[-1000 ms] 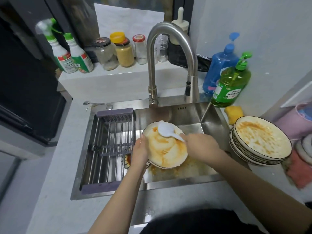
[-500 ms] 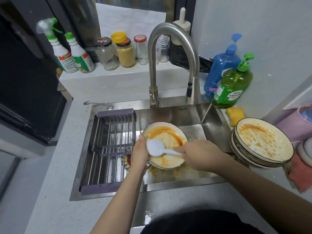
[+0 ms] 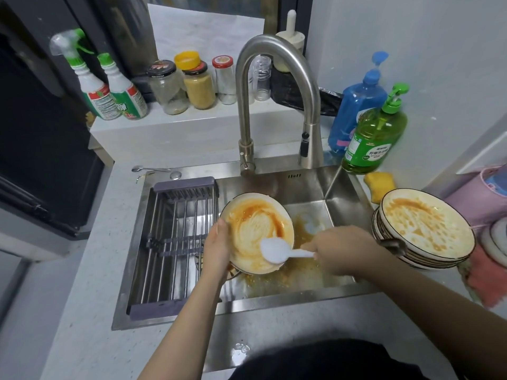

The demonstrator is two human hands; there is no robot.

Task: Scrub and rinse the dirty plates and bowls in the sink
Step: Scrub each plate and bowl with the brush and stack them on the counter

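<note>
A cream plate (image 3: 253, 229) smeared with orange sauce is tilted up over the steel sink (image 3: 340, 198). My left hand (image 3: 218, 249) grips its left rim. My right hand (image 3: 341, 249) holds a white plastic spoon (image 3: 277, 252) by the handle, its bowl pressed on the plate's lower right. Orange residue lies on the sink floor under the plate. A stack of several dirty plates (image 3: 424, 231) sits on the counter to the right, the top one streaked orange. Part of another dish shows beneath the held plate.
A metal drying rack (image 3: 175, 242) fills the sink's left half. The curved tap (image 3: 277, 86) arches above. Green soap bottle (image 3: 374, 135), blue bottle (image 3: 356, 105) and yellow sponge (image 3: 380, 185) stand at back right. Jars and spray bottles line the ledge behind. A pink cloth (image 3: 488, 278) lies at far right.
The spoon has swept from the plate's top edge down across the sauce to its lower right, leaving a paler scraped patch. My left hand has kept hold of the plate.
</note>
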